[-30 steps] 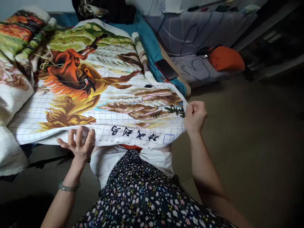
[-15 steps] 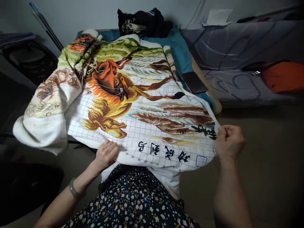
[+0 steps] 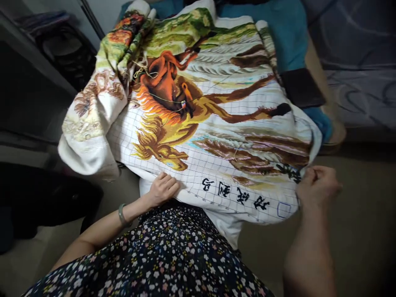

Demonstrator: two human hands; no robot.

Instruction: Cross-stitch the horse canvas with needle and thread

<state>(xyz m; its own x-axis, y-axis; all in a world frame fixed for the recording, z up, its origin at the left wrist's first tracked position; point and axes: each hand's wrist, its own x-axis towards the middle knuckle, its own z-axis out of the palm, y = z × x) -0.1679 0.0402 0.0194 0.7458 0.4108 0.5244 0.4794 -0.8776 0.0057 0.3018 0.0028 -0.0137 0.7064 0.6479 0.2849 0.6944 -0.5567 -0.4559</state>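
Note:
A large cross-stitch cloth [image 3: 198, 169] is spread before me, with a stitched brown horse and black characters on a white gridded ground. My left hand [image 3: 163, 189] is closed on its near edge, below the horse's head. At the right edge, beside the dark green stitches, my right hand [image 3: 318, 185] grips the cloth between thumb and curled fingers. The cloth's left part is bunched into a thick fold [image 3: 89, 123]. Loose pale threads [image 3: 145, 70] lie near that fold, and a small needle threader or thread tag [image 3: 183, 104] rests on the horse's body.
A dark phone [image 3: 303, 87] lies on the teal cover [image 3: 291, 41] right of the cloth. Beyond it stands a grey patterned sofa [image 3: 365, 90]. A black chair [image 3: 62, 45] is at the back left, and a dark object [image 3: 49, 202] sits at the lower left.
My left hand went from spread fingers on the cloth's near edge to a closed grip on it. My right hand keeps its hold on the right edge. The view has shifted.

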